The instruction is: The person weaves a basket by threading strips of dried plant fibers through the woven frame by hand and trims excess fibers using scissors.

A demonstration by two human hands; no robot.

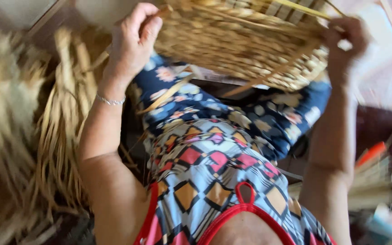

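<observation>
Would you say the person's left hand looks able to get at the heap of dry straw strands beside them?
Probably yes, but not freely: the left hand is gripping the edge of the woven straw basket, with the heap of dry straw strands lying unobstructed just below that arm.

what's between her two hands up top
In the head view, the woven straw piece spans the whole stretch between the left hand and the right hand; each hand grips one edge of it, above the lap.

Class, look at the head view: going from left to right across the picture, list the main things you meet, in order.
Pile of dry straw strands → left hand → woven straw piece → right hand → bundle of pale sticks, blurred.
</observation>
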